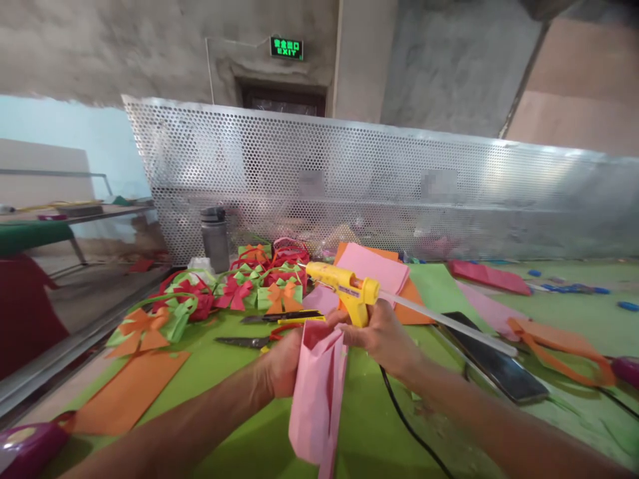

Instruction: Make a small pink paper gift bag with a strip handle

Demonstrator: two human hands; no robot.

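Note:
My left hand (285, 362) grips a folded pink paper bag (315, 406) by its left side near the open top. In my right hand (388, 336) is a yellow hot glue gun (352, 289), its nozzle pointing left and a long glue stick (449, 324) sticking out of its back. Fingers of the right hand also reach the bag's upper right edge. Just beyond my left hand lie scissors (249, 341) with red handles and a black and yellow utility knife (279, 317). The inside of the bag is mostly hidden.
Small paper bags with bows (234, 293) crowd the back left, beside a grey bottle (215, 239). Pink and orange paper sheets (374, 266) lie behind the glue gun. A phone (494, 359) rests at right, near an orange paper piece (564, 346). A perforated metal screen (349, 173) borders the table.

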